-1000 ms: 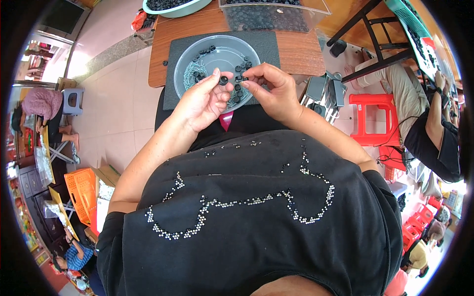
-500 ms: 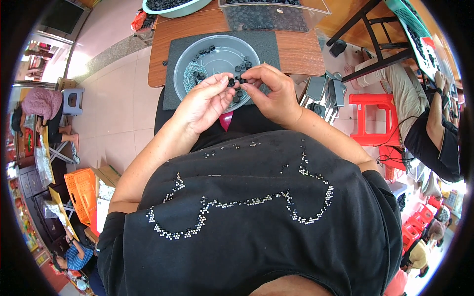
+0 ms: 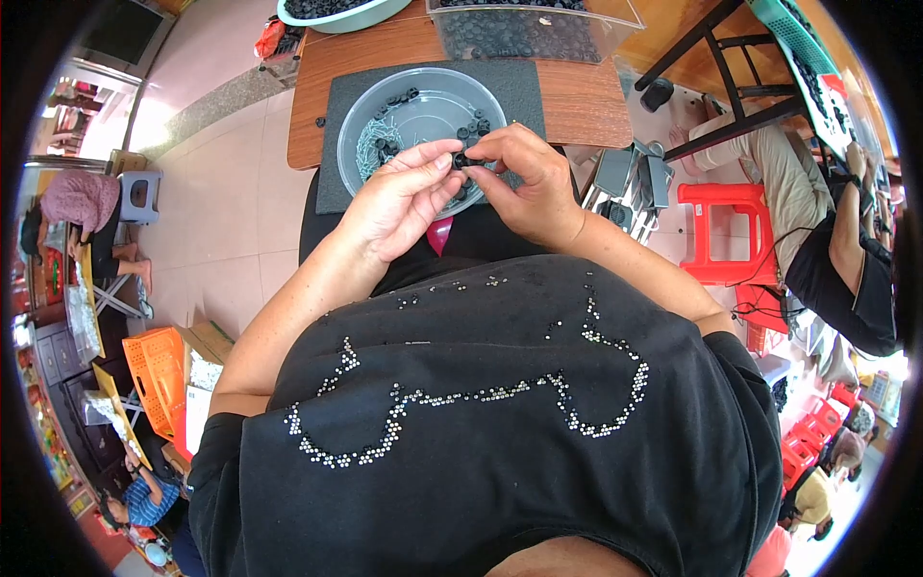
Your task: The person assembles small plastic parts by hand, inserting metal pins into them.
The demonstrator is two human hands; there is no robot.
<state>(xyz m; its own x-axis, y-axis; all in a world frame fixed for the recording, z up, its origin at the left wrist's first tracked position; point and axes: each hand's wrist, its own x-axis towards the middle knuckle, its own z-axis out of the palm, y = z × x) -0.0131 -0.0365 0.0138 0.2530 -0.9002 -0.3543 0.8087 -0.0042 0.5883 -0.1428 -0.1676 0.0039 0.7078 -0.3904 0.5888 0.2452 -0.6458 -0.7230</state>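
Observation:
My left hand (image 3: 409,192) pinches a small round black part (image 3: 459,161) between thumb and forefinger. My right hand (image 3: 532,183) closes its thumb and fingertips on another small black piece (image 3: 473,162), brought up against the first; fingertips partly cover both. Both hands are over the near rim of a round translucent basin (image 3: 428,77). In the basin lie a heap of thin pale screws or pins (image 3: 372,144) at the left and black round parts (image 3: 402,97) around the sides. The basin stands on a dark grey mat (image 3: 336,188).
The mat lies on a brown wooden table (image 3: 591,106). Behind it are a clear bin (image 3: 538,38) and a pale green bowl (image 3: 351,21) of black parts. A red stool (image 3: 723,226) and a seated person (image 3: 851,260) are at the right. An orange crate (image 3: 154,370) stands at left.
My hands have come closer together, and the two black pieces, apart before, now meet. My right fingertips have shifted slightly left and down.

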